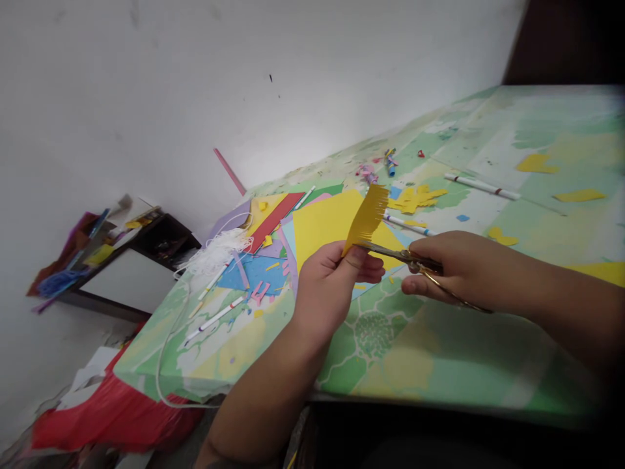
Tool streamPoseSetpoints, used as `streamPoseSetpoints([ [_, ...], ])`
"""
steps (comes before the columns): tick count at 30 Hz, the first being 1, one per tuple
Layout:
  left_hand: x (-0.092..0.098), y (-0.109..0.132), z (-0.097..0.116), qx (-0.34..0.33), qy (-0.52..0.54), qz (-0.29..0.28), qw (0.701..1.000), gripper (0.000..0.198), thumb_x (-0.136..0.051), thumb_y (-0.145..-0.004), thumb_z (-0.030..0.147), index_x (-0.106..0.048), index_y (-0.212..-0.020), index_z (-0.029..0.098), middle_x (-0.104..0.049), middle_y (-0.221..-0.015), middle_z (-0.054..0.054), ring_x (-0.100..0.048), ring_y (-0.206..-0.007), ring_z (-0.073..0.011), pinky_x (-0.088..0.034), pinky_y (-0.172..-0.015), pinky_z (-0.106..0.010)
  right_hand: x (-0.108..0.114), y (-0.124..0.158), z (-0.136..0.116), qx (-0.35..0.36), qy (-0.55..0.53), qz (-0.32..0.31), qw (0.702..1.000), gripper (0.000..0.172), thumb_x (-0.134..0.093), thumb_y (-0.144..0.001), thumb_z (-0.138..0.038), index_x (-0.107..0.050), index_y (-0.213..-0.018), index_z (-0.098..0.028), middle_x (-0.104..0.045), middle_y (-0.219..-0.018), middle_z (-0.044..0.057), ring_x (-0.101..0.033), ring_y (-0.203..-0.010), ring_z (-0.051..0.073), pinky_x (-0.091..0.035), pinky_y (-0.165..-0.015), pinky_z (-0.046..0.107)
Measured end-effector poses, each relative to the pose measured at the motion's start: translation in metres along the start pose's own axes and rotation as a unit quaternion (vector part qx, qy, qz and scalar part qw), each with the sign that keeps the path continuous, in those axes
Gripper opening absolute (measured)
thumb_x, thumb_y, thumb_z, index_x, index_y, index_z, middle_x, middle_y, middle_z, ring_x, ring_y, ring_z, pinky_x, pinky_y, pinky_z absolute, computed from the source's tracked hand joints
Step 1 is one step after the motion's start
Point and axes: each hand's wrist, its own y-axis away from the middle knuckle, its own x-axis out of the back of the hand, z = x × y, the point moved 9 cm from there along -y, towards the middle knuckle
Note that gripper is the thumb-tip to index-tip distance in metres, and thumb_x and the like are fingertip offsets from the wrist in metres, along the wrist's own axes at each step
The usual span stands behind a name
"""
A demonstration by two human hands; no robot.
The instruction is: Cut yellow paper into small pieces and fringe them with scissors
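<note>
Taking the left hand as the clock's centre, red sheeting point(112, 413) lies low at eight o'clock, off the desk point(239, 365), and a dark cabinet point(134, 277) stands well apart at nine. On the patterned cloth point(205, 371), a marker with a red band point(215, 320) rests between eight and nine, white string point(227, 246) heaps towards ten, a blue sheet point(258, 268) lies at nine, and a red strip point(276, 225) towards eleven. The left hand point(325, 286) has its grip pinching the base of a yellow fringed strip point(365, 218), which rises towards one, above a yellow sheet point(325, 225). Scissors point(409, 258) meet the strip's lower end from the three o'clock side. Yellow scraps point(417, 197) lie between one and two. The right hand point(456, 267), at three, has its grip closed around the scissors' handles. A white marker point(483, 187) lies at two.
</note>
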Motion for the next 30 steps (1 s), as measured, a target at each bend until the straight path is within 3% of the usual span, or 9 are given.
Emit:
streamPoseSetpoints([
  [13,-0.0056,0.0014,-0.0075,0.028,-0.004,-0.006,1.000,0.033,-0.060,-0.072,0.047,-0.060,-0.067,0.014,-0.067,-0.063,-0.004,-0.064,-0.054,-0.0145,-0.056,-0.057,-0.029,0.0009,-0.0008,-0.0061,0.002,-0.008,0.005,1.000,0.045,-0.039,-0.074,-0.063,-0.043,-0.058,-0.021,-0.046,-0.051,0.000,-0.039,-0.048,0.013,-0.024,-0.045,0.024],
  [22,-0.0081,-0.0006,-0.0082,0.025,0.040,-0.024,0.999,0.020,-0.062,-0.073,0.035,-0.063,-0.075,0.015,-0.067,-0.065,-0.002,-0.065,-0.058,-0.0129,-0.056,-0.062,-0.028,0.0002,-0.0012,-0.0013,-0.002,0.010,0.003,1.000,0.047,-0.036,-0.074,-0.066,-0.043,-0.059,-0.021,-0.047,-0.052,0.001,-0.040,-0.048,0.014,-0.024,-0.045,0.025],
  [30,-0.0043,-0.0002,-0.0091,0.038,0.018,-0.006,0.999,0.022,-0.063,-0.072,0.035,-0.062,-0.066,0.014,-0.066,-0.061,-0.002,-0.061,-0.051,-0.0104,-0.054,-0.054,-0.023,0.0011,-0.0021,-0.0002,-0.012,0.025,-0.002,1.000,0.049,-0.035,-0.073,-0.068,-0.043,-0.059,-0.022,-0.048,-0.052,0.002,-0.040,-0.047,0.014,-0.023,-0.043,0.025],
])
